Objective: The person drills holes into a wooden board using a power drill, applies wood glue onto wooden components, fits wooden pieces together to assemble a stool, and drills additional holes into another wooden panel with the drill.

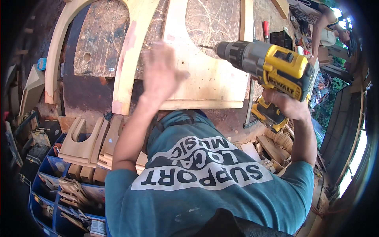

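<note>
My right hand [290, 104] is wrapped round the grip of a yellow and black cordless drill [282, 67], held up over the right side of a pale wooden panel [213, 81]. The drill's thin bit [206, 47] points left, over the panel's curved cutout edge; whether it touches the wood I cannot tell. My left hand [161, 73] is over the panel's left side, blurred by motion. Its fingers look stretched out with the thumb apart, and nothing shows in it. Right of this hand, a small dark hole [182, 63] marks the panel. Left of the panel lies an arched wooden frame [132, 43].
The worn workbench [100, 47] holds a red-handled tool [265, 29] and a black bin [281, 40]. Blue compartment boxes [51, 162] with wooden parts stand low left. Wood offcuts [272, 148] are piled low right. Another person [321, 27] is at the far right.
</note>
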`<control>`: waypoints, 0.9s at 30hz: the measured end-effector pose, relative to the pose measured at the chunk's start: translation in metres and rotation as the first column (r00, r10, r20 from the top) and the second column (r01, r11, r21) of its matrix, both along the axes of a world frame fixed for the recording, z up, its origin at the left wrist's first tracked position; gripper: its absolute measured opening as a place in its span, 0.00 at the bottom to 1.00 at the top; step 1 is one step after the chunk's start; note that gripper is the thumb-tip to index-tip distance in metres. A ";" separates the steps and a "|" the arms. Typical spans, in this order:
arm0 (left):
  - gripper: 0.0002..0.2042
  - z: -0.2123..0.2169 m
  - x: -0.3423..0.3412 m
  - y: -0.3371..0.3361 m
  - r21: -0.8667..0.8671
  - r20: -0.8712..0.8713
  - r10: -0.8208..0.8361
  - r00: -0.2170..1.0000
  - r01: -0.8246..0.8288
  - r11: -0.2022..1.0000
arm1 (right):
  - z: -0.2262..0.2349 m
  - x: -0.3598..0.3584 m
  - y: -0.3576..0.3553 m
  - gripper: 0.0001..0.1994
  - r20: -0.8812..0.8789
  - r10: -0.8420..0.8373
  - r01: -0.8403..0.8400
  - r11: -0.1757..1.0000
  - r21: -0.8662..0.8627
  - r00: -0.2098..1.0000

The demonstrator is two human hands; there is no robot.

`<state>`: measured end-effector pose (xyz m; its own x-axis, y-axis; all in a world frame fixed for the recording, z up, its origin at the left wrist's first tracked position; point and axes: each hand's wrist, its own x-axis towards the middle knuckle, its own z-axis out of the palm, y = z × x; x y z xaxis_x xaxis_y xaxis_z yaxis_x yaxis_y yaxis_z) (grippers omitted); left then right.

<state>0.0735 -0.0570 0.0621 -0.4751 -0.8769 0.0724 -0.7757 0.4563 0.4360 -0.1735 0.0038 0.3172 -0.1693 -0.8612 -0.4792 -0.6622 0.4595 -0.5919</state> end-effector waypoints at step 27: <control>0.29 -0.020 -0.003 0.022 0.022 -0.235 -0.021 0.972 0.027 0.999 | -0.019 0.023 -0.012 0.23 -0.054 0.158 -0.153 0.985 0.085 0.986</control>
